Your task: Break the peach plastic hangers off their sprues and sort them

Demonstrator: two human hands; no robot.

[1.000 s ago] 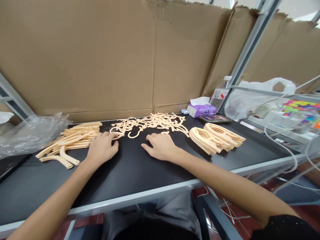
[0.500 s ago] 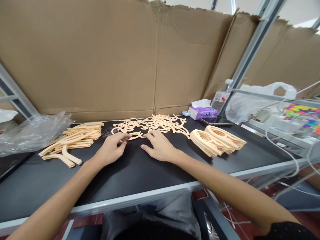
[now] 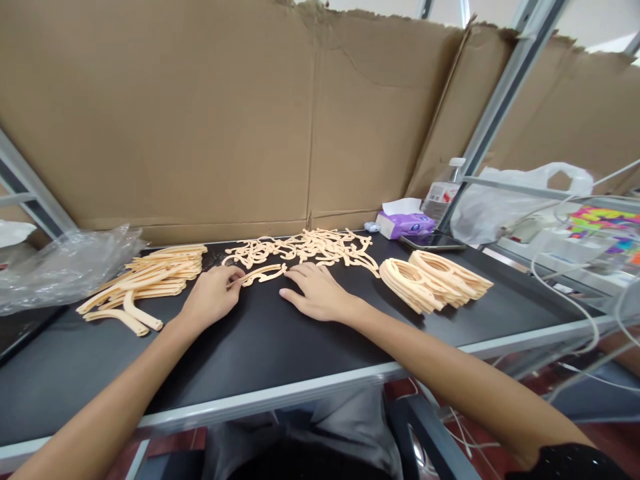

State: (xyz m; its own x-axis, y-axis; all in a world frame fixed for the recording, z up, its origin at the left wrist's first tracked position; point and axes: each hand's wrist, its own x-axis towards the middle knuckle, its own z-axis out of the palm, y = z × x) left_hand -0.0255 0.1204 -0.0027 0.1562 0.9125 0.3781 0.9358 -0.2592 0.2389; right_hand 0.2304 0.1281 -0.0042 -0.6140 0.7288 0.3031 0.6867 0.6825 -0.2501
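Two slim, curved, cream-coloured pieces (image 3: 263, 272) lie side by side on the black tabletop between my hands. My left hand (image 3: 213, 295) has its thumb and fingers closed around their left end, though the fingertips are partly hidden. My right hand (image 3: 316, 292) rests palm down at the right end, thumb apart and fingers extended close to the tips of the pieces. Behind both hands spreads a loose heap of small curved cream pieces (image 3: 325, 245).
On the left are a stack of longer cream strips (image 3: 160, 273) and a clear plastic bag (image 3: 70, 263). To the right stand ring-shaped cream pieces (image 3: 433, 280), a purple tissue pack (image 3: 405, 225), a phone (image 3: 433, 241) and a bottle (image 3: 445, 190). Cardboard (image 3: 200, 120) walls the back.
My left hand has shifted a little to the left, and more of the slim curved pieces shows between the hands. My right hand has hardly moved.
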